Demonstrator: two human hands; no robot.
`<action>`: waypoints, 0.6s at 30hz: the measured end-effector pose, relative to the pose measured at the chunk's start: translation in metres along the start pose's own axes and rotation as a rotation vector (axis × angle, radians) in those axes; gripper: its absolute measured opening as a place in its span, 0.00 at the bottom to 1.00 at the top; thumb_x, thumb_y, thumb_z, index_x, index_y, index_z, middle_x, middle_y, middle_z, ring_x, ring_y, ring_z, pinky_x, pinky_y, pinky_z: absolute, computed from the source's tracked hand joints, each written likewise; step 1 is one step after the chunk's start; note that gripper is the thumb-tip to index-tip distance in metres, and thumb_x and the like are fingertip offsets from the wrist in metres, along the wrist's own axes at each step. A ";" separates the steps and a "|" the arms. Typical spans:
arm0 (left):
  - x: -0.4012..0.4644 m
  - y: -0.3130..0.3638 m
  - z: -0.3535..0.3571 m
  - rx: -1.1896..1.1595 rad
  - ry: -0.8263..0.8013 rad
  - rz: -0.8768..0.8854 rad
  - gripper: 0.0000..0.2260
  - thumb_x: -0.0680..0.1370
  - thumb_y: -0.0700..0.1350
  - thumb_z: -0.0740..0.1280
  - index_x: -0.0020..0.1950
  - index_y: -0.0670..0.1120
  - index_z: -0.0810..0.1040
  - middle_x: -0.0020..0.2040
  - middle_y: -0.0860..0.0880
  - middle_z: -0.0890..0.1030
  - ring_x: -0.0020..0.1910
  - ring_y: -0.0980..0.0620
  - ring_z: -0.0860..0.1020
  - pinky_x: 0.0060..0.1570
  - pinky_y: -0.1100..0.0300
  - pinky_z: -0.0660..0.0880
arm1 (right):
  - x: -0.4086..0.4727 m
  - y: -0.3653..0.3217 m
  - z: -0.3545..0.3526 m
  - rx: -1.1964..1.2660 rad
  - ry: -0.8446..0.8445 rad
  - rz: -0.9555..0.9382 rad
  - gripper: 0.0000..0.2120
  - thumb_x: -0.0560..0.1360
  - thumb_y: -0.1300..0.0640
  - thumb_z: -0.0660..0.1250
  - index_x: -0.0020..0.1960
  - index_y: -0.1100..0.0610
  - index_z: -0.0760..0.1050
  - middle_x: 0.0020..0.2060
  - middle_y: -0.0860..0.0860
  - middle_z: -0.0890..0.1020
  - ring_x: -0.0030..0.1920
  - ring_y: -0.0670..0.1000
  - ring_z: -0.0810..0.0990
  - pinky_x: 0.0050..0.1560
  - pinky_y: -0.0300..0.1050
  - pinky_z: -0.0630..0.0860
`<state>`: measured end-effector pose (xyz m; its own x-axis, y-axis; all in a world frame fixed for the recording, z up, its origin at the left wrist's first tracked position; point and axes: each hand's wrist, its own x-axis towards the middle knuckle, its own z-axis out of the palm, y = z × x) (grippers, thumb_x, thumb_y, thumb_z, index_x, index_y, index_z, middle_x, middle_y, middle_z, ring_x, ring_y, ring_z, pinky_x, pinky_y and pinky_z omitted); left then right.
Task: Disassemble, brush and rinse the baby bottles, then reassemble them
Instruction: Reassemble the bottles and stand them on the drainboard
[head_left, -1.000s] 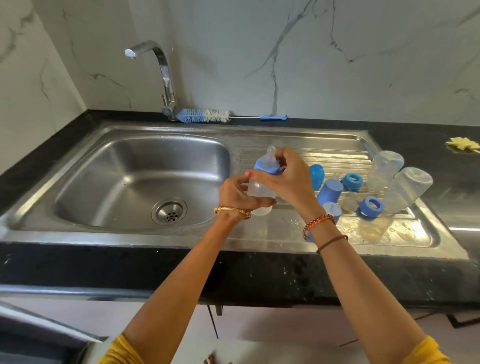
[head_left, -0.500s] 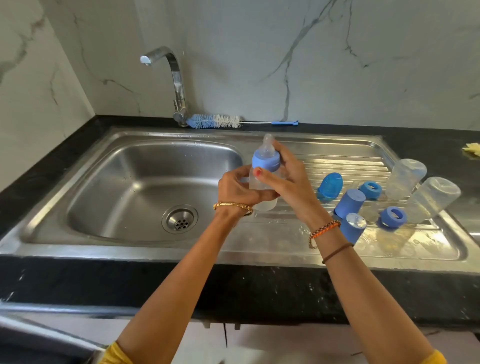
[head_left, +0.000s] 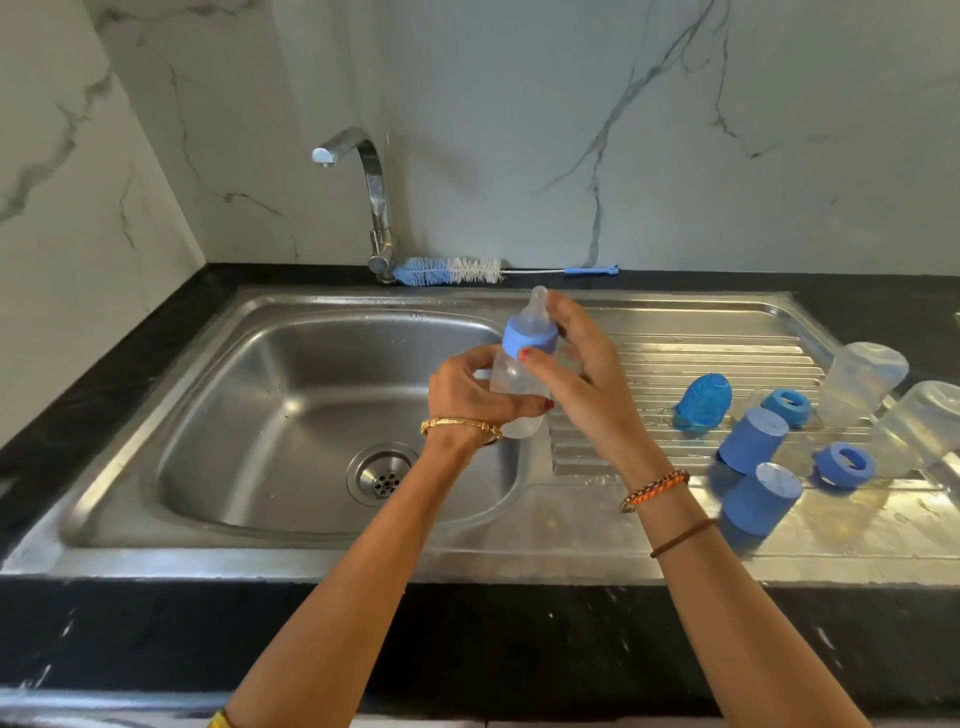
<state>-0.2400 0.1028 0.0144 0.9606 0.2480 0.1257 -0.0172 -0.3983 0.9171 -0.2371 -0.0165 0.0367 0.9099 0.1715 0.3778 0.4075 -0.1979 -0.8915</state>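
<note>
Fingers (head_left: 524, 405) of your left hand (head_left: 467, 400) wrap the clear baby bottle (head_left: 511, 395), held above the sink (head_left: 291, 395) edge. Your right hand (head_left: 582, 374) pinches its blue collar (head_left: 530, 340), thumb in front. On the drainboard (head_left: 675, 348) to your right lie 2 clear bottles (head_left: 860, 382), 2 blue rings (head_left: 844, 465), 2 blue caps (head_left: 750, 439) and what seems another lid (head_left: 704, 400). Behind, a brush (head_left: 452, 270) lies beside the tap (head_left: 376, 208) on the worktop (head_left: 93, 405).

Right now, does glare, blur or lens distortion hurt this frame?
Head view: wide-angle bend curves the counter edge; glare washes the wet drainboard at lower right; the blue caps look slightly soft; both hands and the bottle they hold read clearly.
</note>
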 end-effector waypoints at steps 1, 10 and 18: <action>0.000 -0.001 -0.002 0.019 -0.011 0.025 0.22 0.57 0.46 0.81 0.48 0.49 0.81 0.43 0.50 0.83 0.43 0.51 0.82 0.46 0.56 0.79 | 0.000 0.002 0.002 -0.009 0.035 -0.014 0.26 0.72 0.63 0.70 0.68 0.58 0.66 0.61 0.51 0.75 0.61 0.48 0.74 0.60 0.38 0.72; 0.007 0.007 -0.004 -0.020 -0.058 0.059 0.23 0.57 0.43 0.81 0.50 0.45 0.81 0.42 0.52 0.81 0.41 0.53 0.80 0.39 0.66 0.76 | 0.013 0.001 -0.015 0.319 -0.179 0.022 0.24 0.68 0.61 0.68 0.62 0.48 0.69 0.56 0.44 0.77 0.57 0.42 0.76 0.54 0.33 0.73; 0.002 0.008 0.004 -0.096 -0.175 0.086 0.19 0.57 0.39 0.81 0.45 0.48 0.81 0.41 0.49 0.82 0.39 0.52 0.80 0.43 0.56 0.78 | 0.028 0.006 -0.034 0.271 -0.341 0.033 0.27 0.64 0.64 0.70 0.60 0.49 0.70 0.54 0.44 0.78 0.56 0.40 0.77 0.53 0.34 0.73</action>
<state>-0.2373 0.0969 0.0202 0.9878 0.0568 0.1451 -0.1193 -0.3230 0.9389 -0.2063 -0.0452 0.0508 0.8256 0.4872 0.2848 0.3023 0.0442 -0.9522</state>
